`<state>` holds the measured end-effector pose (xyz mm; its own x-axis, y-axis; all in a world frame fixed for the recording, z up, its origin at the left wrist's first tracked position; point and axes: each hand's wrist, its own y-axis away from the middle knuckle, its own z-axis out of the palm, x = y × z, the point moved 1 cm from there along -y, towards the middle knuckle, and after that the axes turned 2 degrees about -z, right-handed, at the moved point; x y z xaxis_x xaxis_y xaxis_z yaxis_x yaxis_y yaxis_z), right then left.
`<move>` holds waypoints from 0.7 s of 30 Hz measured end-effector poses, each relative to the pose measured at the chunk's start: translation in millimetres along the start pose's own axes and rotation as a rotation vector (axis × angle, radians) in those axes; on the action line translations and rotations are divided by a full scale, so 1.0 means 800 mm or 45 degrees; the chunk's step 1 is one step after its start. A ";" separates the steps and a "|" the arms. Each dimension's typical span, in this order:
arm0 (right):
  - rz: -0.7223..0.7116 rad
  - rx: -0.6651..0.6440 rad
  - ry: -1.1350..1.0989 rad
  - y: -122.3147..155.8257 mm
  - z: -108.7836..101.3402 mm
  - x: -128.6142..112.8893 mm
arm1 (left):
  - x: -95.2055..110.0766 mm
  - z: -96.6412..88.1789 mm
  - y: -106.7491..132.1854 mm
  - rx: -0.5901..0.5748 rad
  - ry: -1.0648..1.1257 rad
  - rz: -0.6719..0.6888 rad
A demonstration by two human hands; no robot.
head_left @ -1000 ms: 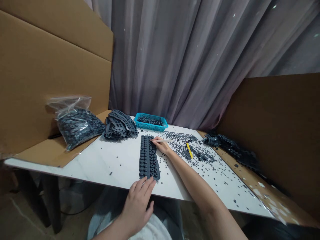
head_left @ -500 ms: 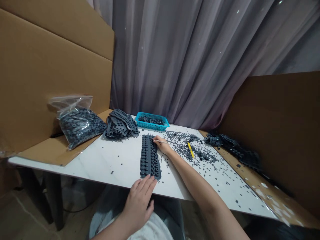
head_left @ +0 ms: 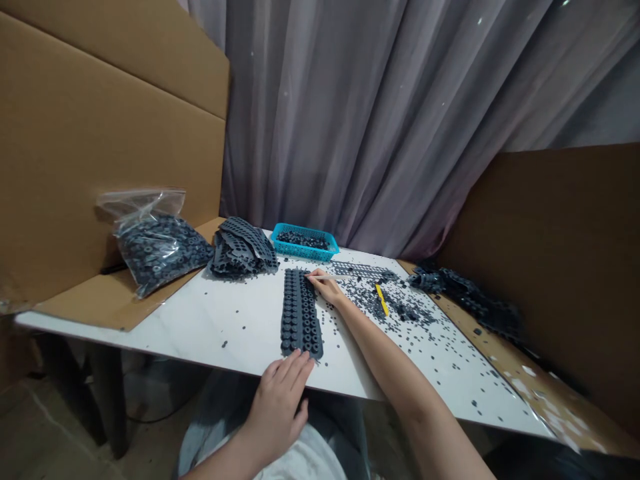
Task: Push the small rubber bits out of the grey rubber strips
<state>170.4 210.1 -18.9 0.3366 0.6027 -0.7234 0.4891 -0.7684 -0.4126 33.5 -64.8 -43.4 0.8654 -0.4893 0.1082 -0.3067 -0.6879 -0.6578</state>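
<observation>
A long dark rubber strip of ring-shaped parts (head_left: 300, 312) lies lengthwise on the white table (head_left: 210, 327). My left hand (head_left: 280, 400) rests at the table's near edge, fingers stretched flat with the tips touching the strip's near end. My right hand (head_left: 327, 287) is at the strip's far right side, fingers pinched on a thin pale stick-like tool (head_left: 334, 275) whose tip meets the strip's far end. Many small dark rubber bits (head_left: 400, 313) are scattered to the right of it.
A clear bag of dark rings (head_left: 155, 243) sits on cardboard at the left, beside a pile of dark strips (head_left: 243, 248). A blue basket (head_left: 303, 242) stands at the back. A yellow tool (head_left: 381, 300) lies among the bits. More strips (head_left: 465, 297) lie at right. Cardboard walls flank the table.
My right hand with the tool has moved slightly toward the strip's far end. My left hand has stayed at the near end.
</observation>
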 end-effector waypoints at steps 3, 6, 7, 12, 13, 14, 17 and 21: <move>-0.037 -0.003 0.030 -0.001 0.001 0.000 | 0.000 -0.001 -0.001 0.005 -0.007 0.007; -0.085 -0.007 0.092 -0.004 0.003 0.000 | 0.000 -0.001 -0.001 0.009 -0.022 0.011; -0.096 -0.015 0.120 -0.005 0.004 -0.001 | 0.000 -0.001 0.000 0.007 -0.027 0.013; -0.119 -0.014 0.250 -0.007 0.003 -0.006 | 0.000 0.001 0.001 -0.006 -0.032 0.017; -0.112 0.004 0.250 -0.008 0.002 -0.007 | 0.000 0.001 0.001 -0.003 -0.032 0.016; -0.102 0.024 0.243 -0.009 0.002 -0.007 | 0.000 0.001 0.001 -0.001 -0.031 0.014; -0.064 0.088 0.209 -0.014 0.004 -0.005 | -0.001 0.002 0.002 -0.011 -0.028 0.004; -0.007 0.157 0.169 -0.022 0.007 0.000 | -0.001 0.003 0.002 -0.035 -0.015 0.000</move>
<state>156.9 222.8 -14.9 0.4412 0.6240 -0.6450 0.3919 -0.7805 -0.4870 33.2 -64.3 -46.0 0.8699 -0.4832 0.0989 -0.3177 -0.7023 -0.6370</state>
